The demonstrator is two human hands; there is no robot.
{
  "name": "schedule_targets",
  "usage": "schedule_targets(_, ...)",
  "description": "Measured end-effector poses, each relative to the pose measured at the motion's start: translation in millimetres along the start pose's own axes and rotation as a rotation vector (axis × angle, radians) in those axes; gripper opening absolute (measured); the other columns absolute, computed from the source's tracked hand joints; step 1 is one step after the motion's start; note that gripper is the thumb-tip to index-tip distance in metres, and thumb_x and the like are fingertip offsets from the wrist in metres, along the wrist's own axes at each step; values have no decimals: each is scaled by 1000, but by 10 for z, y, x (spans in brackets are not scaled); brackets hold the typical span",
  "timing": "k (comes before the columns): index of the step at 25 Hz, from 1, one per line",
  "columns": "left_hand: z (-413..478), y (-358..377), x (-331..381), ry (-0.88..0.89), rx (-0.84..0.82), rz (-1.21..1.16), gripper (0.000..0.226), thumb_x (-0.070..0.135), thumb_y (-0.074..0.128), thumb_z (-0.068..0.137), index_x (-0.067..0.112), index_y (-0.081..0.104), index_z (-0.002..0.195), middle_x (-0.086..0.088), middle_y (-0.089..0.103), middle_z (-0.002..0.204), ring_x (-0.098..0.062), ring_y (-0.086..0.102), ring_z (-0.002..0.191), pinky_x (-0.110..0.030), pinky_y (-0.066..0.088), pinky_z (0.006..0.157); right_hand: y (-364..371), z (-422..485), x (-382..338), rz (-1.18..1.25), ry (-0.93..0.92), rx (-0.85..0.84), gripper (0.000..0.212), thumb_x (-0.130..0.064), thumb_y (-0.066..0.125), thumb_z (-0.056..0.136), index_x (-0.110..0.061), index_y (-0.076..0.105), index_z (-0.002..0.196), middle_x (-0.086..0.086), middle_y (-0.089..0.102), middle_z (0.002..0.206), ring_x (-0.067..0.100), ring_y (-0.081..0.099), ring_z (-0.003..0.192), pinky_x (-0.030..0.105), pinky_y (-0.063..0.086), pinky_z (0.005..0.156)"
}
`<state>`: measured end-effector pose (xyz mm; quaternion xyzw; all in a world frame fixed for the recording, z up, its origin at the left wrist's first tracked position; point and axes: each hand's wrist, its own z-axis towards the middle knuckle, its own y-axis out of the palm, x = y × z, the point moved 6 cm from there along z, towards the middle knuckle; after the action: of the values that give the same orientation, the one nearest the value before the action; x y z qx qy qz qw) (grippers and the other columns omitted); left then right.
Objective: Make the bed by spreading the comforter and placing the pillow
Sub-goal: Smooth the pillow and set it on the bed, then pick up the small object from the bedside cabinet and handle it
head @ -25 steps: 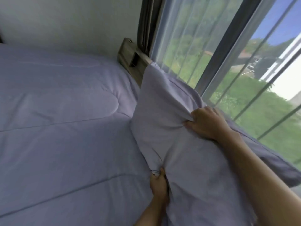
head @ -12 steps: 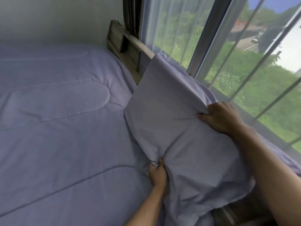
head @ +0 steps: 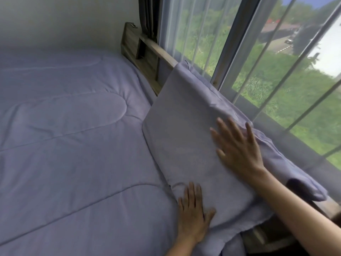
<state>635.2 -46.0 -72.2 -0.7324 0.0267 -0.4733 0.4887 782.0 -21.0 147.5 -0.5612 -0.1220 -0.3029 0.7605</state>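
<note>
A lavender pillow [head: 182, 130] leans tilted against the wooden headboard [head: 147, 52] at the right side of the bed, its lower edge resting on the comforter. The lavender quilted comforter [head: 70, 145] lies spread flat over the bed to the left. My right hand [head: 238, 146] lies flat on the pillow's upper right part with fingers spread. My left hand [head: 193, 215] presses flat on the pillow's lower corner, fingers apart. Neither hand grips the fabric.
A large window [head: 276, 61] with white bars and a sheer curtain runs behind the headboard. A dark curtain [head: 147, 17] hangs in the corner. A white wall [head: 64, 21] borders the far side of the bed.
Both hands have let go of the pinched pillow fabric and now lie flat and spread on it. The pillow has settled back against the headboard.
</note>
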Motion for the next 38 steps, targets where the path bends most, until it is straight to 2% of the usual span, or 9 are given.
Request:
schedule_targets(2,-114,162,-57,55,-228,82,108,72,37,70,11,2,152,-10,20,157,-25,-1,149,-37,25,110,186,-345,-10,-81,-38,-88,60,-41,31,89,-13,43,142,8,38,151,31,33,141,57,-3,116)
schedule_targets(4,-163,23,-54,72,-282,174,112,66,38,65,10,-8,151,-10,15,160,-25,26,144,-39,48,96,186,-571,95,-98,62,-157,63,-42,33,90,-8,42,142,9,39,151,29,33,140,59,4,115)
schedule_targets(8,-453,-289,-80,174,-579,339,68,34,40,97,15,5,152,-11,14,160,-25,18,147,-54,11,117,24,-886,27,4,280,-256,66,-37,33,86,-2,40,141,12,38,150,28,22,143,58,-3,114)
schedule_targets(11,-541,-663,-43,188,-541,420,46,25,38,96,14,36,141,-18,43,145,-32,40,134,-53,16,115,-68,-1107,-151,145,433,-347,66,-32,33,83,-2,41,141,11,37,151,26,18,146,58,1,115)
schedule_targets(16,-714,-1367,386,314,-358,340,39,17,37,95,12,49,132,-14,49,141,-32,47,128,-42,35,107,-569,-1542,-529,440,782,-610,58,-38,37,95,-19,26,149,-1,22,158,23,16,147,53,17,114)
schedule_targets(23,-1300,-1731,716,492,-264,-7,52,17,49,91,22,39,142,-1,58,133,-26,58,118,-38,45,98,-1640,-2503,-866,874,1269,-244,37,-29,43,92,-30,54,128,4,65,125,28,59,116,38,47,97)
schedule_targets(26,-1820,-1532,859,701,-419,128,45,17,46,90,32,47,132,10,64,124,-18,63,111,-35,49,93,-2010,-3078,-1134,952,1385,-99,26,-21,50,89,-23,66,110,-1,73,106,20,66,98,31,51,90)
schedule_targets(31,-2743,-1162,1336,870,-647,107,37,19,43,86,38,60,112,17,70,110,-12,65,105,-34,51,94,-2701,-4166,-1357,979,1618,94,29,-1,43,88,-13,69,95,-1,70,82,16,64,65,6,40,49)
schedule_targets(38,-4131,-329,1809,1121,-936,152,30,21,45,91,36,63,110,15,69,113,-13,63,107,-37,51,94,-3227,-5788,-1629,829,1927,165,23,-7,47,89,-13,69,94,1,73,87,13,67,69,9,44,55)
